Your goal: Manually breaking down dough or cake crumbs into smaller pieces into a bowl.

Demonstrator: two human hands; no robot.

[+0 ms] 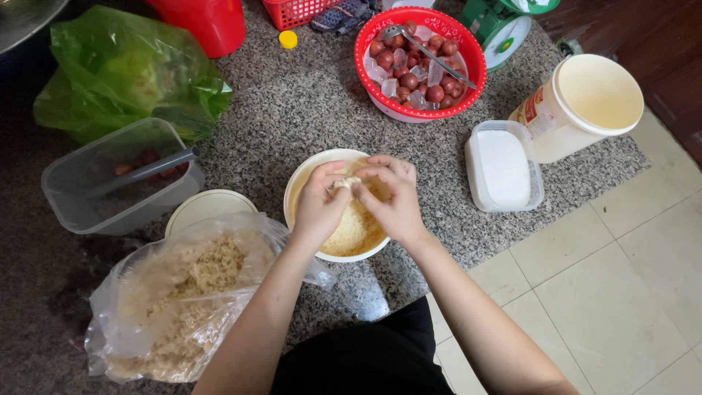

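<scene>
Over the cream bowl (pixel 307 175) of crumbs on the granite desk (pixel 292 117), left hand (pixel 319 206) and right hand (pixel 395 199) share a narrow grip on a small crumb-coated lump (pixel 349 183), roundish, no clear long axis; best pressed gently, low over the bowl.

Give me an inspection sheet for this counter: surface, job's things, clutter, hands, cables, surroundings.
Surface: speckled granite counter, crowded.
Job's things: cream bowl of pale crumbs; a small lump pressed between both hands above it.
Clutter: plastic bag of crumbs, red basket of red fruit and ice with a ladle, clear tub, lidded white box, open cream bucket, green bag.
Hands: left hand and right hand closed together on the lump.
Cables: nothing seen.
Surroundings: tiled floor, green scale.
</scene>
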